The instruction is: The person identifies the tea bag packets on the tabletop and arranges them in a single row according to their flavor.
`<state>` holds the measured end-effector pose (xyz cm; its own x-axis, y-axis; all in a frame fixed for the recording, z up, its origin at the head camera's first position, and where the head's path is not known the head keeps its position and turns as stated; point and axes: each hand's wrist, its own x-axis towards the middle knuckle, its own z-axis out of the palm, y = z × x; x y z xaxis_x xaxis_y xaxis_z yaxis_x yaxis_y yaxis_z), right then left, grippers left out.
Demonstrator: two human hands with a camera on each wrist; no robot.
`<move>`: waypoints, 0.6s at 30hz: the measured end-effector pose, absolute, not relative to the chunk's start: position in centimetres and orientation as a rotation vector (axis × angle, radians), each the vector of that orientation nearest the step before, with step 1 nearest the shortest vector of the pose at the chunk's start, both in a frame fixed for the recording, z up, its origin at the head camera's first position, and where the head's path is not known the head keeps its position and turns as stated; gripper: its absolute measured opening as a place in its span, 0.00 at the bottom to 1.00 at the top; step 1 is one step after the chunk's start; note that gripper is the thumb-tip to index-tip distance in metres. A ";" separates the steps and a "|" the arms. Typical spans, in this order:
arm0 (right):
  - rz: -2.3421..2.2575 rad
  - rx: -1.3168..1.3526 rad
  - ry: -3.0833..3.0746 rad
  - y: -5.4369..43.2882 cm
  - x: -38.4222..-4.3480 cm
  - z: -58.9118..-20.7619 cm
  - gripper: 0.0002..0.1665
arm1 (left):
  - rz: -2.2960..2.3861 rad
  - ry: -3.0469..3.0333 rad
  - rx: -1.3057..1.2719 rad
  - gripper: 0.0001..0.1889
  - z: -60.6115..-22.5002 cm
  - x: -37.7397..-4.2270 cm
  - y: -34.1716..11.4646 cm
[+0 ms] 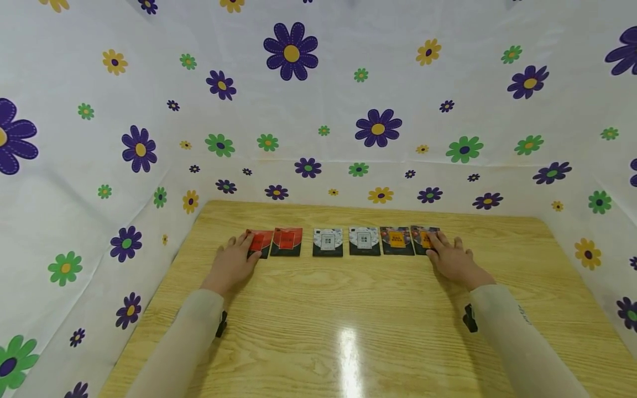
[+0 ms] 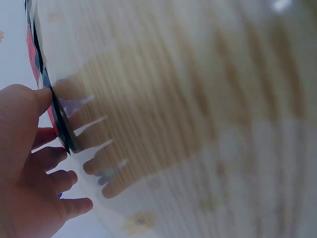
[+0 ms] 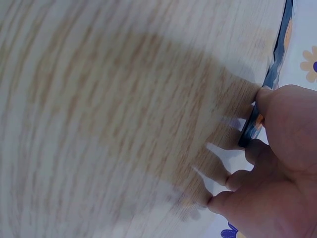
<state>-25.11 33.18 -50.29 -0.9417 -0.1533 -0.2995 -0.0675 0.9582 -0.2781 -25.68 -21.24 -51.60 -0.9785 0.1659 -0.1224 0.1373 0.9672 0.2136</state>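
My left hand (image 1: 235,263) lies over the leftmost red-and-black packet (image 1: 260,241), fingers spread, thumb at its near edge. A second red packet (image 1: 287,241) lies just right of it. My right hand (image 1: 455,262) rests on the rightmost dark packet with an orange label (image 1: 422,236), covering its right part. Beside that one is a matching orange-label packet (image 1: 396,241). Two white-and-black packets (image 1: 327,242) lie in the middle of the row. In the left wrist view the thumb and fingers (image 2: 49,158) touch the packet edge; the right wrist view shows the same for the right hand.
The row of flat packets runs along the far part of the wooden table (image 1: 318,309). White cloth walls (image 1: 328,99) with purple, green and yellow flowers stand behind and at both sides. A bright reflection shows on the table's near middle.
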 end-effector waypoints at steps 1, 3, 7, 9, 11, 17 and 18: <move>-0.376 -0.163 2.788 33.2 -25.1 -50.3 0.40 | 0.304 2.974 0.230 0.36 -51.6 -25.8 -21.2; -0.376 -0.167 2.788 33.2 -25.1 -50.4 0.40 | 0.296 2.970 0.229 0.36 -51.6 -25.9 -21.1; -0.386 -0.168 2.791 33.2 -25.0 -50.4 0.40 | 0.298 2.963 0.216 0.36 -51.8 -26.1 -21.0; -0.384 -0.169 2.793 33.2 -24.8 -50.2 0.40 | 0.305 2.957 0.204 0.37 -51.8 -26.2 -20.9; -0.389 -0.173 2.795 33.2 -24.8 -50.1 0.40 | 0.311 2.955 0.190 0.37 -51.8 -26.3 -20.8; -0.440 -0.171 2.808 33.2 -24.9 -50.0 0.39 | 0.315 2.983 0.196 0.36 -51.8 -26.4 -20.8; -0.444 -0.173 2.817 33.2 -24.9 -50.0 0.40 | 0.313 2.998 0.207 0.36 -51.8 -26.4 -20.8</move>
